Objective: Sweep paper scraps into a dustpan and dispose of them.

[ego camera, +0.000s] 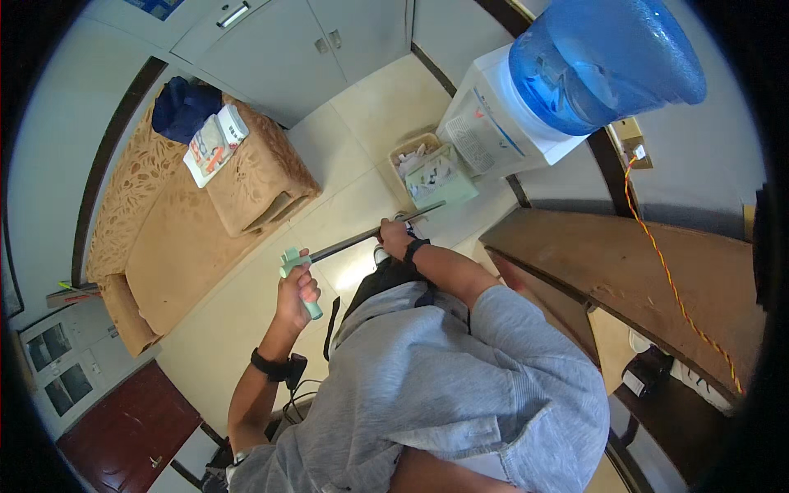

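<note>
My left hand (300, 291) is closed around a mint-green plastic grip (313, 310) at the upper end of a metal pole (345, 244). Farther down, my right hand (394, 236) grasps the same pole. Its lower end reaches a mint-green dustpan (463, 190) of matching colour, though I cannot clearly see the joint. White paper scraps (431, 179) show at the dustpan. It leans over a beige wastebasket (394, 161), which also holds crumpled white paper.
A water dispenser (474, 126) with a blue bottle (607, 61) stands beside the basket. Left is a brown covered sofa (179, 246) bearing a white packet (216, 145) and dark blue cloth (185, 111). At right, a twisted red-yellow cord (659, 252) crosses a wooden desk (616, 246).
</note>
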Tool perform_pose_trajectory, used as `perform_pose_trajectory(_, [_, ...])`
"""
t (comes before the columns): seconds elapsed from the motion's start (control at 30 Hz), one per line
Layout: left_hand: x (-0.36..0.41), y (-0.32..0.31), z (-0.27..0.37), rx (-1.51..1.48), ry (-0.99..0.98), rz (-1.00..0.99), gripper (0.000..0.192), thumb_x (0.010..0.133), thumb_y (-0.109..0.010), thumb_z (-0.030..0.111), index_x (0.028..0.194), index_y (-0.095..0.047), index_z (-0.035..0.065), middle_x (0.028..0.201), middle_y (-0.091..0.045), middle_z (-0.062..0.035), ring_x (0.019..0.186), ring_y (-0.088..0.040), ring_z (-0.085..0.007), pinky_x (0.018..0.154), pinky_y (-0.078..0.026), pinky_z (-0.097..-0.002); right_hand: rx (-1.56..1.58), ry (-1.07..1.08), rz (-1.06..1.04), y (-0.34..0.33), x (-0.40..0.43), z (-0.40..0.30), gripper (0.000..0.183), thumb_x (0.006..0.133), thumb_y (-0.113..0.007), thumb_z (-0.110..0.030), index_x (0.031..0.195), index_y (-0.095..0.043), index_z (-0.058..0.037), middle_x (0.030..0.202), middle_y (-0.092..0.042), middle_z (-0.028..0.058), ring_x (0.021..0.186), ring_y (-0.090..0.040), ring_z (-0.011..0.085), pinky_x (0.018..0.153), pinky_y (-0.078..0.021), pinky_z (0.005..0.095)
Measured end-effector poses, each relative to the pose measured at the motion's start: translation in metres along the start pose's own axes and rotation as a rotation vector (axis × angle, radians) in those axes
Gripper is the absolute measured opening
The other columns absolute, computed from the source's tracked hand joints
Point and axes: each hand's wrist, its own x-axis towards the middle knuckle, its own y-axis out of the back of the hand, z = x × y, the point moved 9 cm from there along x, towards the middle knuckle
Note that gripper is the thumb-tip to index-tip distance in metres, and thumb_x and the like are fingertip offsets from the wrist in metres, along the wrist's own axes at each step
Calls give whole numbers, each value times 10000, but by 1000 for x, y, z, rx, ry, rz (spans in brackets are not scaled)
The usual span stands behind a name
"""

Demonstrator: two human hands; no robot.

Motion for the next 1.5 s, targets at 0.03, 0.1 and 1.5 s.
perform_pose_trajectory(0.03, [5,6,2,-6,4,20,335,857,-511,86,1186,-453,112,546,-310,64,391,-271,-38,355,-262,-189,6,4,-20,8,-1,-6,142,760,-604,-92,859,-575,5,687,-610,168,611,-612,301,541,-481,399])
perform_pose_trajectory(0.1, [17,17,9,-38,-11,65,311,850,-510,74,1157,-469,97,554,-290,65,400,-252,-40,365,-249,-193,-115,158,-117,29,3,-32,180,751,-612,-94,892,-572,11,680,-609,171,625,-618,296,563,-488,401])
perform_pose_trajectory(1.5, [152,228,85,-607,425,146,174,860,-518,74,1022,-536,13,551,-377,72,432,-343,-1,382,-321,-143,892,-1157,235,-74,75,-63,283,841,-546,-189,685,-525,47,564,-594,139,461,-564,215,445,-447,331])
